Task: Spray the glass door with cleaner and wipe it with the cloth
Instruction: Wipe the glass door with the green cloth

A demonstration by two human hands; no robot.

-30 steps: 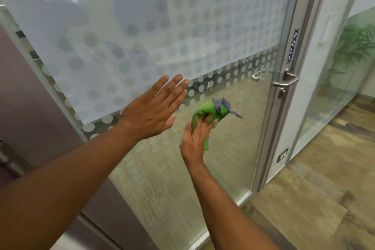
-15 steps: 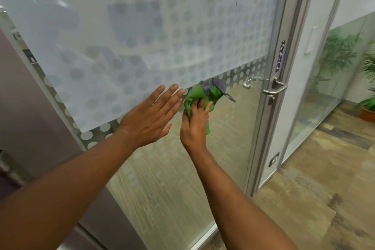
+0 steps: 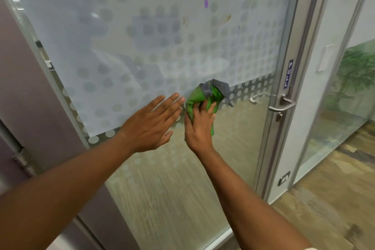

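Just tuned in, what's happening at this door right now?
A person is wiping the glass door. The right hand presses a bunched green cloth against the pane at the lower edge of the frosted dotted band. The left hand is open and flat beside it. Smudges show higher on the glass; no spray bottle is in view.

One head-worn view looks forward and slightly down, close to a glass door (image 3: 154,32) filling the frame from 9 to 1 o'clock. Both forearms enter from 6 and 8 o'clock; the floor (image 3: 332,199) lies at 4 o'clock.
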